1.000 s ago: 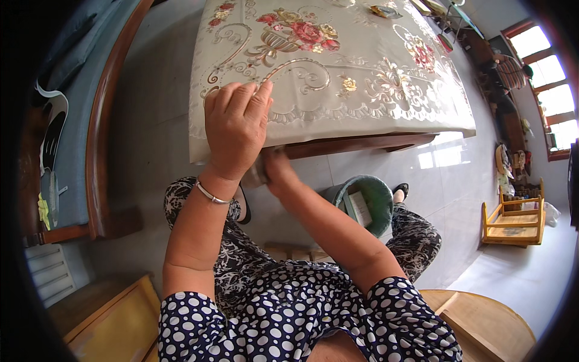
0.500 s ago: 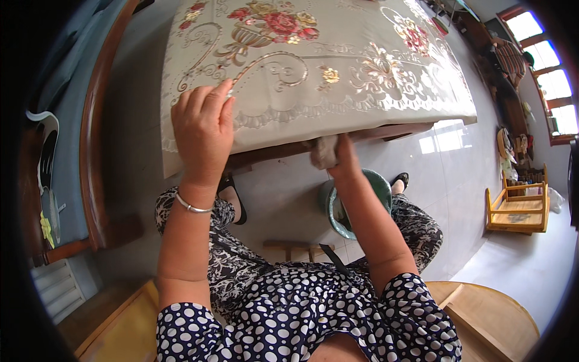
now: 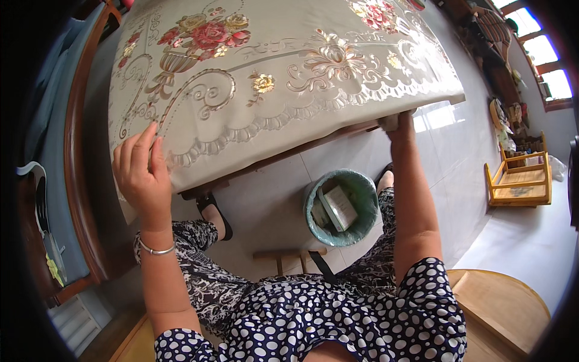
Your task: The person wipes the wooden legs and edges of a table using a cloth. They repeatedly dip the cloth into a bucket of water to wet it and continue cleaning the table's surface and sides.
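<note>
A cream tablecloth [image 3: 265,120] with red and gold flowers and a scalloped silver border covers the table. My left hand [image 3: 145,172] is at its near left edge, with the fingers stretched toward the cloth and the thumb apart from the index finger. Under the overhang on the right, my right hand [image 3: 403,130] is closed round a greyish rag [image 3: 389,123], pressed against the wooden table edge [image 3: 283,155]. The tablecloth partly hides its fingers.
Between my feet stands a green lined bin [image 3: 312,226] with a white box [image 3: 339,208] inside. A wooden stool [image 3: 289,254] is close to my legs. A blue-cushioned wooden seat [image 3: 75,199] lies left; a small wooden chair [image 3: 518,178] lies right.
My right hand has moved right along the table edge with the rag. The left hand appears lower and farther left, as the whole view has shifted. The bin now shows fully.
</note>
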The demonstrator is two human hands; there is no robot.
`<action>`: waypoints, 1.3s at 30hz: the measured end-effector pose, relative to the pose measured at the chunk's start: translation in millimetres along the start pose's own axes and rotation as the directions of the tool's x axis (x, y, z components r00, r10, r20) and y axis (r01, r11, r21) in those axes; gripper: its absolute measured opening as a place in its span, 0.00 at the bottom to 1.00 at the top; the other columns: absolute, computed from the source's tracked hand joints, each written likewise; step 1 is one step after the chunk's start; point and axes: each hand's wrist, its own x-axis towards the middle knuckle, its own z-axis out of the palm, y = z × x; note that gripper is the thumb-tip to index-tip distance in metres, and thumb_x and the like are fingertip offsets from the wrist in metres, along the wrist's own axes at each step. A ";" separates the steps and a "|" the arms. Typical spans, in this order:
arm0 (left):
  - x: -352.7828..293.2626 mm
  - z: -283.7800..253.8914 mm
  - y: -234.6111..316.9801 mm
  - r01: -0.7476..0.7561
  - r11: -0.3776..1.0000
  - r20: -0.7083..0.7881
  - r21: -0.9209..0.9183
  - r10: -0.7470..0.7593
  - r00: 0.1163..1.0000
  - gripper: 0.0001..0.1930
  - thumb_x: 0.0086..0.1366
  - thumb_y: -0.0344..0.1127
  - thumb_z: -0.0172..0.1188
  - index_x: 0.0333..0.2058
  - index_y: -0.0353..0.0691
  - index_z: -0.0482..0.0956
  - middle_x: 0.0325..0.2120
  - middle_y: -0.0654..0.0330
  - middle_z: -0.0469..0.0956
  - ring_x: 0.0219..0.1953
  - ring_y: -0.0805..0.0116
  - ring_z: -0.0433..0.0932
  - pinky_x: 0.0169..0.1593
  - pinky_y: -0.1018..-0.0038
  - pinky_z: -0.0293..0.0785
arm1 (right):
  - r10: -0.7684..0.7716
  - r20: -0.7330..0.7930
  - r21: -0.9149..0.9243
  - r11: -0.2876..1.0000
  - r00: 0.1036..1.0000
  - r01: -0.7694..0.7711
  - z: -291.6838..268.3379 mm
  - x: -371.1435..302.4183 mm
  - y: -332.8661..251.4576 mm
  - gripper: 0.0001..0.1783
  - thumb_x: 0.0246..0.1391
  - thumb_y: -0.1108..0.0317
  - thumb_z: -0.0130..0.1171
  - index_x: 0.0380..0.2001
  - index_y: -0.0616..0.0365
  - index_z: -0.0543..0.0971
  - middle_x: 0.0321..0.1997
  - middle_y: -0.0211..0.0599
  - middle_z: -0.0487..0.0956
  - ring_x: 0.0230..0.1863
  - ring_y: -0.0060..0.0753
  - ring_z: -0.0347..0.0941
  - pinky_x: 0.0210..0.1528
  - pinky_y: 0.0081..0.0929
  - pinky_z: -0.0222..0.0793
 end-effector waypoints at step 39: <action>-7.5 -8.4 -5.3 0.032 0.999 -0.044 -0.018 -0.033 0.998 0.11 0.55 0.33 0.64 0.38 0.45 0.80 0.31 0.66 0.76 0.37 0.65 0.73 0.43 0.68 0.69 | 0.020 0.470 -0.709 0.604 0.883 0.364 214.8 -250.8 163.0 0.35 0.54 0.68 0.59 0.59 0.66 0.53 0.53 0.51 0.71 0.53 0.41 0.69 0.56 0.33 0.63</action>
